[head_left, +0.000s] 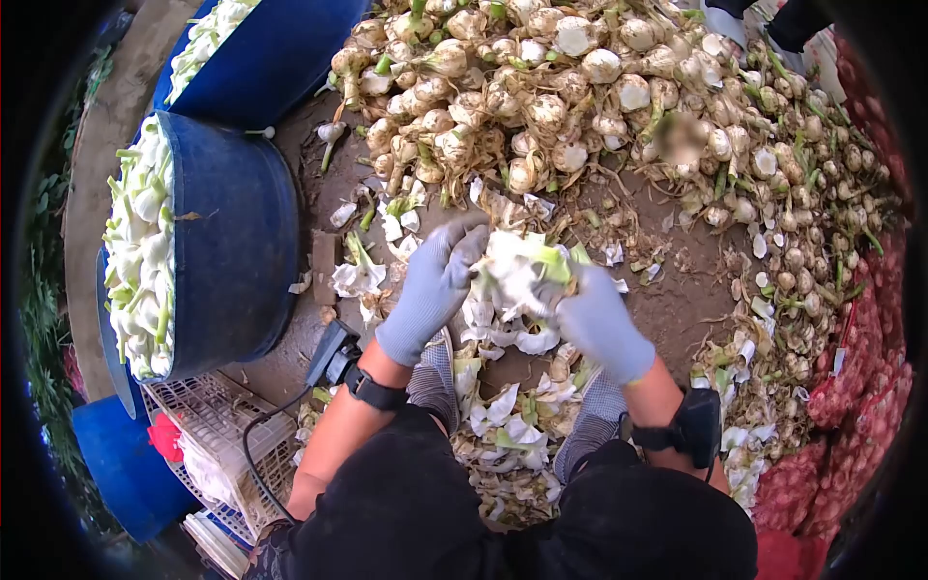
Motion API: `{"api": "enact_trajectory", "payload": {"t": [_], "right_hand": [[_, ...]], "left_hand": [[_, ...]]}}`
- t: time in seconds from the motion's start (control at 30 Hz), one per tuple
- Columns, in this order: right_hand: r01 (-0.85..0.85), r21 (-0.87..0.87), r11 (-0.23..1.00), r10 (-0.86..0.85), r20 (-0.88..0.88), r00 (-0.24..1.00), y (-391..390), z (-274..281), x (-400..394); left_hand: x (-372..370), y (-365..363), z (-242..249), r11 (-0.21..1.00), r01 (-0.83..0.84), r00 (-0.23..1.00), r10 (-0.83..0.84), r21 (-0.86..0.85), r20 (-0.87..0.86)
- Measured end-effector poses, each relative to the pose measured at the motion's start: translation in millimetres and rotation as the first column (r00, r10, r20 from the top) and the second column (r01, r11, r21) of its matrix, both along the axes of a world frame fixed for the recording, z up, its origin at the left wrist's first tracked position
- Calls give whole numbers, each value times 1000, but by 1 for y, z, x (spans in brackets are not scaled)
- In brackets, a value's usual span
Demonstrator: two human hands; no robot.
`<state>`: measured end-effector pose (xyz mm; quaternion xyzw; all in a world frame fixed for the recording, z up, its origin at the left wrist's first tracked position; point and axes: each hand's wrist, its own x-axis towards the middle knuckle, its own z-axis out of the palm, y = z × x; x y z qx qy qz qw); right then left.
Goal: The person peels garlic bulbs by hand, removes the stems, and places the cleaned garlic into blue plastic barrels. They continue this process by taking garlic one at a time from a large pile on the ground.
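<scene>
Between my two hands is a garlic bulb (517, 271), its white skin hanging loose and a green stalk showing; motion smears it somewhat. My left hand (440, 275), in a grey knit glove, has its fingers curled against the bulb's left side. On the right side, my right hand (601, 324), gloved the same way, is closed round the stalk end. Its fingertips are partly hidden by the leafy skin. Stripped garlic skins (503, 420) lie below, between my shoes.
A big heap of unpeeled garlic (541, 97) spreads ahead and to the right. Blue tubs (232, 242) of peeled garlic stand at left, beside a white plastic crate (217, 416). Red mesh sacks (851, 396) line the right edge. Another person's foot (725, 24) shows at top right.
</scene>
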<state>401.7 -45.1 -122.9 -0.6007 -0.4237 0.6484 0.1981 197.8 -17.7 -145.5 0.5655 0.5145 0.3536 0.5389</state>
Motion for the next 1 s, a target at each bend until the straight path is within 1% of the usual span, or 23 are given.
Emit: {"api": "enact_trajectory", "payload": {"t": [0.1, 0.17, 0.23, 0.27, 0.3, 0.33, 0.37, 0.4, 0.43, 0.5, 0.53, 0.6, 0.63, 0.67, 0.7, 0.73, 0.77, 0.8, 0.83, 0.87, 0.93, 0.97, 1.0], "right_hand": [[66, 74, 995, -64, -26, 998, -15, -17, -7], [114, 115, 987, -110, -42, 993, -16, -22, -5], [3, 349, 937, 1, -10, 1000, -17, -16, -2], [6, 347, 938, -2, -10, 1000, -17, -11, -1], [-107, 405, 908, 41, 167, 985, -14, -3, -1], [-226, 441, 868, 70, 342, 937, -10, 5, 0], [-349, 450, 822, 85, 508, 857, -8, 13, 2], [-398, 428, 811, 49, 629, 776, -1, 19, 5], [-399, 427, 811, 50, 629, 776, -2, 17, 10], [-490, 327, 808, 119, 724, 679, -1, 6, 20], [-559, 193, 806, 301, 679, 669, -8, 3, 20], [-765, 220, 606, 625, 464, 628, -33, 7, 7], [-812, 154, 563, 785, 209, 584, -39, 22, 2], [-834, 169, 525, 811, 197, 551, -47, 22, 0], [-853, 181, 489, 834, 191, 518, -50, 19, 0], [-854, 177, 490, 832, 197, 518, -48, 10, 5], [-830, 114, 546, 753, 368, 546, -43, -4, 12], [-794, 65, 604, 654, 529, 541, -35, -12, 17], [-791, 5, 612, 620, 618, 483, -17, 11, 14], [-783, -53, 620, 585, 696, 416, 5, 35, 9], [-595, 280, 753, 261, 703, 662, 31, 15, 12], [-547, 352, 759, 127, 744, 656, 52, 2, 10], [-500, 427, 753, -11, 769, 639, 74, -11, 7]], "left_hand": [[18, 4, 33, 998, 50, 996, -48, 30, -69], [17, 6, 43, 986, 103, 990, -89, 134, -107], [18, 5, 49, 883, 338, 911, -222, 325, -346], [17, 5, 57, 914, 370, 879, -287, 167, -380], [11, 6, 50, 914, 370, 879, -285, 170, -382], [5, 8, 38, 956, 283, 951, -291, -82, -108], [2, 8, 29, 905, 247, 966, -200, -345, 165], [4, 7, 38, 855, 248, 951, -126, -455, 281], [7, 2, 37, 855, 248, 951, -125, -456, 282], [10, -5, 38, 891, 283, 715, 51, -355, 697], [10, -2, 42, 922, 234, 745, 32, -307, 666], [1, 8, 37, 905, 145, 727, 177, -400, 664], [-3, 11, 24, 914, 78, 709, 229, -397, 667], [-11, 14, 15, 890, 39, 686, 307, -455, 659], [-26, 20, 4, 859, 122, 656, 306, -497, 690], [-27, 34, 16, 815, -58, 651, 469, -576, 597], [-29, 53, 30, 738, -230, 612, 617, -635, 495], [-51, 74, 56, 888, -252, 593, 456, -384, 664], [-73, 95, 83, 942, -336, 720, 247, 15, 649], [-129, 123, 95, 967, 213, 193, 99, -140, 976], [-155, 142, 145, 998, 11, 273, 54, -59, 961], [-149, 144, 148, 999, 15, 274, 42, -48, 961], [-127, 140, 147, 986, -156, 552, 38, 58, 833]]}}
